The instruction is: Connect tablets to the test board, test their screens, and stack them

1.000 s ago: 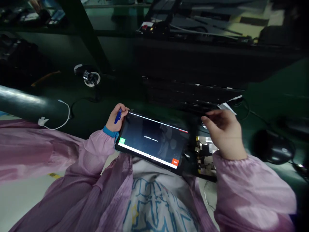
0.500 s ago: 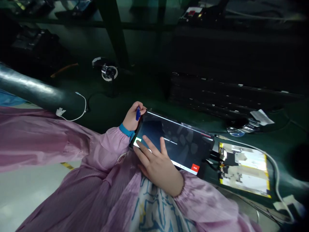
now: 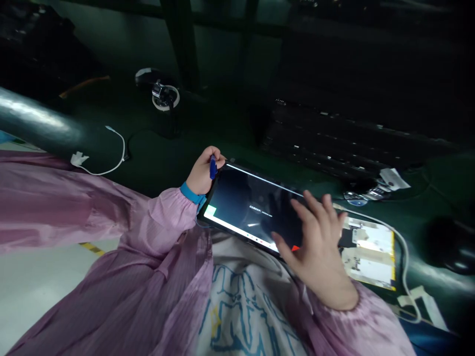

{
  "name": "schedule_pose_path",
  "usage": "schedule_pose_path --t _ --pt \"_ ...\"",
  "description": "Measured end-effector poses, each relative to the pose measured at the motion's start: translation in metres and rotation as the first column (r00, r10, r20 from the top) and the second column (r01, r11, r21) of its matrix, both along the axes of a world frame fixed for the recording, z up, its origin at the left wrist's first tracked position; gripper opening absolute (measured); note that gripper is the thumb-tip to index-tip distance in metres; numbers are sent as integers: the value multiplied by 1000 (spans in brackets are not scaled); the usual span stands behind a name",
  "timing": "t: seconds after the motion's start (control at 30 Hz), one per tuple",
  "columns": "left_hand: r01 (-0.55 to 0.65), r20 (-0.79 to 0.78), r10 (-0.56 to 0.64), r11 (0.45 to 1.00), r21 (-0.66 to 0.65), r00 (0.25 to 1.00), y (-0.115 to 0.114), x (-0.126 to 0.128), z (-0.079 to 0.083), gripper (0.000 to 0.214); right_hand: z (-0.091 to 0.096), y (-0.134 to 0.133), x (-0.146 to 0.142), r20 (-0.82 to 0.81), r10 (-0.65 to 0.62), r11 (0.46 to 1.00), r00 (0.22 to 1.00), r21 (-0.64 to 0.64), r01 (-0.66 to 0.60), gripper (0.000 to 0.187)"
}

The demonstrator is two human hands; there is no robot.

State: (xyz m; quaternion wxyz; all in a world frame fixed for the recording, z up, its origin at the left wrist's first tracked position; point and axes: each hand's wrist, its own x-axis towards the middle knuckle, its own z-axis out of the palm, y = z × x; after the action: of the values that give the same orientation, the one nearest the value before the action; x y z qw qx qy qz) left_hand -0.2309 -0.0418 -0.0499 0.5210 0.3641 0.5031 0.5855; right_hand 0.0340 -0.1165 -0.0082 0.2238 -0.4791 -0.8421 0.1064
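A lit tablet screen (image 3: 245, 198) lies tilted in front of me, with a white bar along its lower edge, a green patch at the lower left and a red patch at the lower right. My left hand (image 3: 203, 170), a blue band at its wrist, is closed on the screen's upper left corner. A small blue pen-like object (image 3: 213, 167) is also tucked in its fingers. Over the right end of the screen is my right hand (image 3: 321, 242), open with fingers spread; whether it touches the glass I cannot tell. It hides part of the red patch.
Right of the screen lies an opened tablet body (image 3: 371, 252) with white panels and yellow edges. A white cable (image 3: 404, 262) curves round it. Dark stacked panels (image 3: 334, 138) stand behind. A ring-shaped stand (image 3: 165, 97) and a short white cable (image 3: 120, 148) are at the left.
My right hand has moved right, from the screen's lower left to its right end, uncovering the green patch. My left hand keeps its grip on the corner. The camera view has shifted slightly.
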Motion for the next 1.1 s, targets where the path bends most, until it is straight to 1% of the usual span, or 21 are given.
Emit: schedule_pose_path --t 0.1,0.17,0.23,0.3,0.37,0.43,0.47,0.53,0.6,0.63,0.7,0.77,0.8,0.83,0.9,0.97,1.0,1.1 --pt "1 19 -1 1000 -9 1000 0 1 1 22 -7 6 15 3 -62 998 998 -14 62 69" --pt "3 34 -3 1000 -9 999 0 1 2 23 -10 4 18 17 -62 998 998 -31 63 72" --pt "4 35 -3 1000 -3 999 0 2 2 23 -10 0 14 39 -41 999 998 -25 42 72" --pt "-4 17 4 1000 -1 1000 0 3 2 23 -8 -7 3 76 32 999 997 -14 -31 68" --pt "-15 -3 15 1000 -7 1000 0 4 2 23 -4 -14 -15 111 162 987 981 -23 -160 62" --pt "-21 -11 21 1000 -15 1000 0 4 2 23 -2 -19 -38 123 305 952 944 -50 -301 60" --pt "-21 -7 21 1000 -17 1000 0 4 2 22 -3 -21 -50 123 357 934 926 -65 -351 61" --pt "-21 3 21 1000 -18 1000 0 4 1 22 -4 -23 -71 125 407 913 905 -94 -398 66" --pt "-27 7 27 999 -20 1000 0 4 0 22 -6 -23 -85 135 416 907 899 -122 -402 69" --pt "-30 7 30 999 -26 1000 0 4 0 23 -5 -22 -88 135 418 907 899 -129 -402 70" --pt "-28 7 29 999 -41 1000 1 3 -1 23 -2 -21 -85 119 428 902 896 -124 -414 71" --pt "-21 6 21 999 -49 1000 1 3 -1 22 4 -18 -71 97 407 912 908 -97 -398 71" --pt "-17 4 17 999 -47 1000 1 3 -1 22 7 -16 -62 90 372 927 924 -81 -365 69" --pt "-11 2 11 999 -42 1000 1 2 -1 21 9 -13 -51 84 314 949 946 -62 -310 69" --pt "-5 8 5 1000 -28 1000 1 3 -1 21 9 -6 -28 66 158 987 985 -30 -157 71" --pt "-9 13 10 1000 -21 1000 1 3 0 21 5 2 -7 34 27 1000 999 -15 -27 77" --pt "-15 10 15 1000 -24 1000 1 4 0 21 1 5 2 15 -10 1000 1000 -17 11 79" --pt "-30 -6 30 999 -43 1000 1 5 1 20 -11 8 21 -52 -30 998 998 -48 27 85"
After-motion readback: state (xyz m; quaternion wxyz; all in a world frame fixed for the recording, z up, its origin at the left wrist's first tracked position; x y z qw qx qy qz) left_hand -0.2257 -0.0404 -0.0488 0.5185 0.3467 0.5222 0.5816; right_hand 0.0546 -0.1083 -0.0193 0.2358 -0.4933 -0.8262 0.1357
